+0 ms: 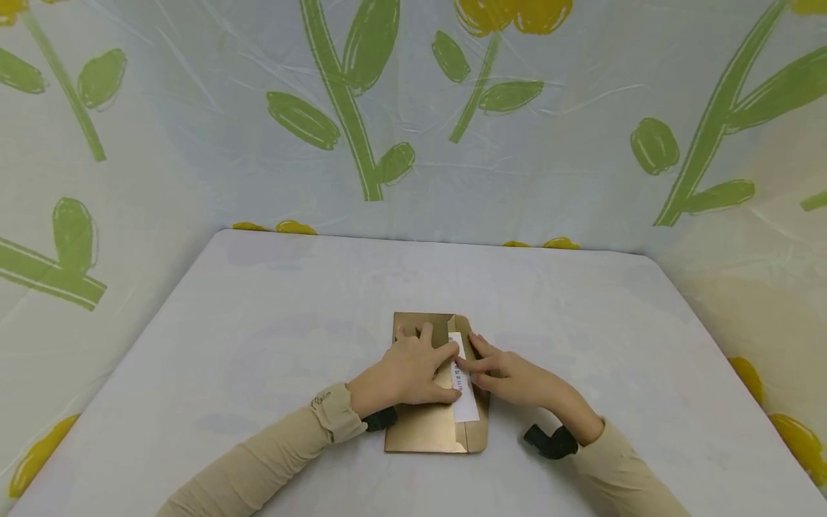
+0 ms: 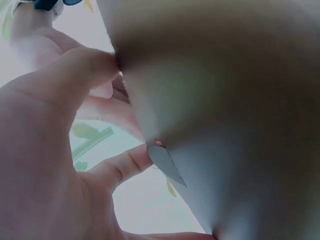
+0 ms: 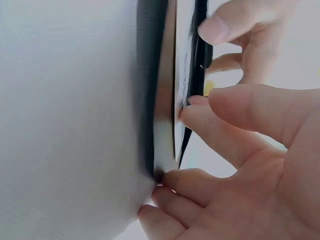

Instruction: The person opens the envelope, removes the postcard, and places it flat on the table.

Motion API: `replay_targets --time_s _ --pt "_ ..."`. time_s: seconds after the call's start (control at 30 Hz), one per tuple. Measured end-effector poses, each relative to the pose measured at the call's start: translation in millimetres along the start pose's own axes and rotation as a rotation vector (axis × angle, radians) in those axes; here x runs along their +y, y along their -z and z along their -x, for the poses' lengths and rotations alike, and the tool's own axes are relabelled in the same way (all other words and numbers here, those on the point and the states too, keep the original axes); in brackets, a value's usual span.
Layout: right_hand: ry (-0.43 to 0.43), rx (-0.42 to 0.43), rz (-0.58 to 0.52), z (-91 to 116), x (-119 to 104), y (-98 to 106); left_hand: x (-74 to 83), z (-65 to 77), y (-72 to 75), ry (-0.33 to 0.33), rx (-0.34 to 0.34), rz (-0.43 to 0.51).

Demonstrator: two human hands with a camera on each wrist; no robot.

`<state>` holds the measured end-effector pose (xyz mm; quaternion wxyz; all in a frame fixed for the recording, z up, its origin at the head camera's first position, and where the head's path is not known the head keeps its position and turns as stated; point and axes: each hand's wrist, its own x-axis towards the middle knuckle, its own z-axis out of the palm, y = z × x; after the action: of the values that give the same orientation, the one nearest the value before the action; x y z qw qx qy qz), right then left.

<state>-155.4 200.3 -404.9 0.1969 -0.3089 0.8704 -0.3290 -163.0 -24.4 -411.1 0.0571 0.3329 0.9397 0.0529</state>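
A gold-brown envelope (image 1: 420,434) lies on the table, its flap (image 1: 478,431) opened out to the right. Along the fold where flap and body meet is a white printed paper strip (image 1: 466,409). My left hand (image 1: 413,370) presses on the envelope body with its fingers spread; its thumb and index finger reach the strip's left edge. My right hand (image 1: 513,377) comes in from the right, with extended fingers touching the strip and the flap. In the right wrist view, fingertips of the right hand (image 3: 240,145) rest by the edges of the paper and flap.
A pale tablecloth (image 1: 310,287) covers the table around the envelope. Behind and on both sides hangs a white sheet (image 1: 220,165) with green stems and yellow flowers. Each wrist wears a black device, one of them a dark wrist mount (image 1: 552,441).
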Motion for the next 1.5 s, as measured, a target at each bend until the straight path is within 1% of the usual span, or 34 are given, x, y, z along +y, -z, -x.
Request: replay_targets --time_s 0.13,0.2,0.4,0.5,0.63,0.73,0.93,1.03,1.17,1.3,1.4,1.5 --pt "0.021 0.024 0.047 -2 -6 -4 0.6 -0.6 -0.5 0.018 -0.013 -0.005" --pt "0.022 0.019 0.072 -2 -10 -7 0.6 -0.6 -0.8 0.026 -0.014 -0.012" --pt "0.001 -0.071 0.114 0 -15 -15 0.3 0.0 -1.2 0.029 -0.023 -0.021" --pt "-0.004 -0.094 0.143 1 -14 -15 0.3 -0.1 -1.1 0.027 -0.024 -0.023" --pt "-0.010 -0.104 0.124 2 -14 -13 0.3 0.2 -0.1 0.031 -0.028 -0.026" --pt "-0.025 -0.112 0.097 2 -15 -11 0.5 0.7 0.8 0.035 -0.031 -0.009" --pt "-0.049 -0.112 0.095 6 -11 -7 1.4 -0.3 0.2 0.029 -0.030 -0.006" --pt "-0.053 -0.114 0.112 8 -10 -4 2.0 -1.3 -1.0 0.029 -0.031 -0.011" --pt "-0.082 -0.120 0.133 10 -9 1 2.4 -2.0 -1.2 0.034 -0.026 -0.013" --pt "-0.110 -0.114 0.135 10 -13 4 1.8 -2.9 -1.7 0.039 -0.031 -0.019" --pt "-0.125 -0.089 0.138 9 -18 1 1.8 -2.9 -2.2 0.042 -0.041 -0.023" --pt "-0.129 -0.076 0.144 7 -22 -2 2.3 -2.3 -1.2 0.040 -0.040 -0.008"
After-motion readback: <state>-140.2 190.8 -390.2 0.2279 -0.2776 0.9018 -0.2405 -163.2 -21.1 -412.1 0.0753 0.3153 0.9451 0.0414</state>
